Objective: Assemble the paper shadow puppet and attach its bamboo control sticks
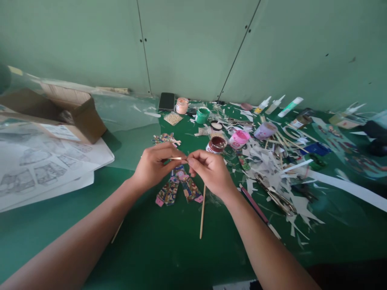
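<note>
My left hand [155, 165] is closed in a pinch around a thin pale wooden stick [176, 158], which points to the right. Fingertips of my right hand [208, 169] are pressed together at the stick's tip; whatever they hold there is hidden. Below both hands lies a flat patterned paper figure [167, 190], its two camouflage-coloured legs ending in pink feet. Its middle is covered by my hands, while more patterned pieces [165, 139] show beyond my left hand. Another wooden stick [202, 217] comes out from under my right hand toward me.
Beyond my hands stand jars of dark red [216, 144], pink [239, 139] and green paint [202, 115]. Paper scraps [266, 161], scissors [276, 197] and a pink pen [254, 203] lie on the right. At left are a cardboard box [87, 121] and printed sheets [39, 165].
</note>
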Action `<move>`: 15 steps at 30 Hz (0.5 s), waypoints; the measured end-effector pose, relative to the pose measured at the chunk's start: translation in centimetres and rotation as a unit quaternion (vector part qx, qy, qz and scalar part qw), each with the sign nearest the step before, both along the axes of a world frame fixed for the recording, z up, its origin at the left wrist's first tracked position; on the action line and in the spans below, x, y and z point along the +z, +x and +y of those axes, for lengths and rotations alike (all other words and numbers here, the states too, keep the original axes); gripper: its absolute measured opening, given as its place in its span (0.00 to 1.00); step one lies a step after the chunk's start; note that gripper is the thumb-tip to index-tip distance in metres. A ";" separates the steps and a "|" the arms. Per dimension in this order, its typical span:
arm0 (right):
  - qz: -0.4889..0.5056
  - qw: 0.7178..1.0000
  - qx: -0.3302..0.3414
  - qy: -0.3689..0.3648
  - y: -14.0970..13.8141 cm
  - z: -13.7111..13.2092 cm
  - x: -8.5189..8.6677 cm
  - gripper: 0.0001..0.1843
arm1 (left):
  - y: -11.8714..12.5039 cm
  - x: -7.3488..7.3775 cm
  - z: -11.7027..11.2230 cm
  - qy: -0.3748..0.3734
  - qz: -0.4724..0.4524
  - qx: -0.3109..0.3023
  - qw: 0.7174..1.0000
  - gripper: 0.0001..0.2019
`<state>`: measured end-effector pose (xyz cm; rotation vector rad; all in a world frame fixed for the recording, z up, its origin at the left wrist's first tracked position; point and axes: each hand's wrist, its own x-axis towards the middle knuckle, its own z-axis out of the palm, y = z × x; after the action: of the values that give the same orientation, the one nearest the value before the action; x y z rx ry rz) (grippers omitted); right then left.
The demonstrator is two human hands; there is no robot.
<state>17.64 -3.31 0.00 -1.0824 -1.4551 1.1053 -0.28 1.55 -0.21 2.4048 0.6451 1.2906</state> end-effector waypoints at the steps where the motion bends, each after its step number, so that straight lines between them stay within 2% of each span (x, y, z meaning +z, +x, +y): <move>1: 0.002 1.000 0.000 -0.006 0.0 0.0 -0.1 0.12 | -0.1 0.0 0.0 0.003 0.007 -0.001 1.000 0.03; 9: 0.062 0.997 0.021 -0.038 0.0 0.4 -0.5 0.14 | 0.0 -0.1 -0.2 0.044 0.043 0.022 0.998 0.05; 15: 0.072 0.997 0.022 -0.026 -0.2 0.3 -0.7 0.13 | -0.1 0.3 -0.2 0.061 0.043 0.014 0.997 0.06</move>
<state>17.45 -3.05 -0.74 -0.9888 -1.3487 1.2339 -0.34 1.39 0.07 2.5694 0.6435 1.2783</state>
